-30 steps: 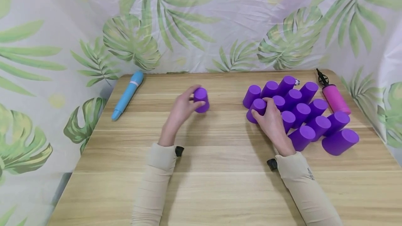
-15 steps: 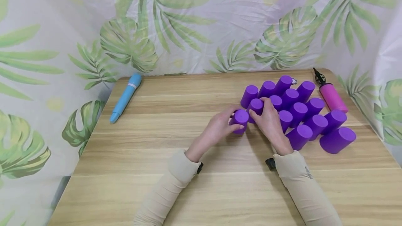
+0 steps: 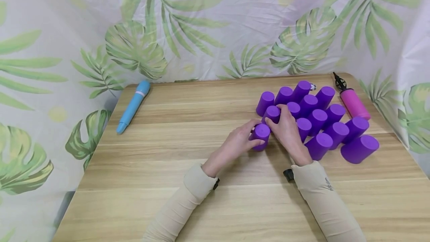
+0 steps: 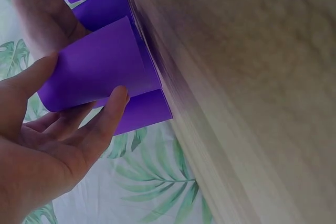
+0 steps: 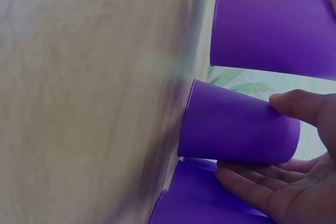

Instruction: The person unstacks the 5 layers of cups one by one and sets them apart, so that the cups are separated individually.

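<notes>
My left hand [image 3: 239,143] curls its fingers round an upside-down purple cup [image 3: 260,136], standing on the table [image 3: 188,167] at the near left edge of the cup cluster [image 3: 322,122]. My right hand [image 3: 287,132] grips the neighbouring cup [image 3: 271,114] just behind.

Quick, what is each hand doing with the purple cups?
Left hand: grips an upside-down purple cup.
Right hand: fingers curl round the neighbouring cup in the cluster.

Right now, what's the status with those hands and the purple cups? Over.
Left hand grips an upturned purple cup at the cluster's near-left edge. Right hand holds the neighbouring cup. Nothing in the way.
</notes>
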